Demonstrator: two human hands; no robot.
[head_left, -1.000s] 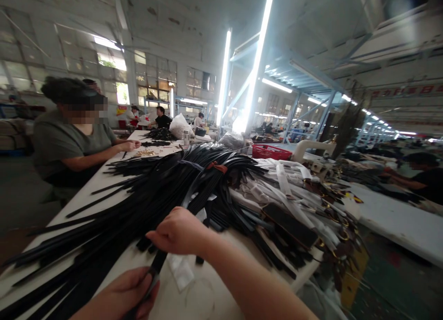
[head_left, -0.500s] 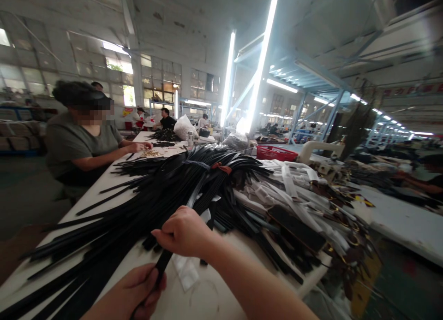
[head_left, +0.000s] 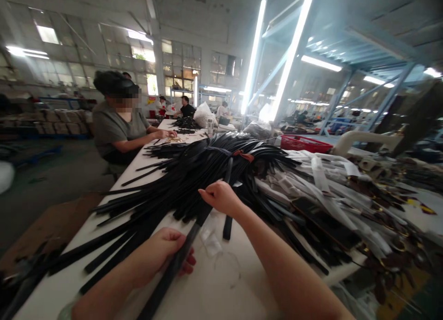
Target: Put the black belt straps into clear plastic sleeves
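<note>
A long flat black strap (head_left: 195,231) runs slantwise between both of my hands. My left hand (head_left: 173,251) is closed around its lower stretch, thumb on top and fingertips curled beneath. Farther up, my right hand (head_left: 221,196) grips the same strap in a fist, close to the big pile. That pile of black straps (head_left: 173,181) fans out over the white table (head_left: 221,283), bound by a dark tie (head_left: 218,150) and an orange-brown tie (head_left: 244,156). Under the held strap lies a small clear plastic piece (head_left: 211,241).
White-wrapped straps (head_left: 321,172) with brass-coloured fittings heap up on the right, beside a dark flat block (head_left: 325,223). Behind them are a red basket (head_left: 304,144) and a sewing machine (head_left: 367,138). A co-worker (head_left: 119,121) sits at the table's left edge, handling small pieces.
The view has swung left, so the scene sits farther right. Both hands still hold the strap; more of its length now shows below my left hand.
</note>
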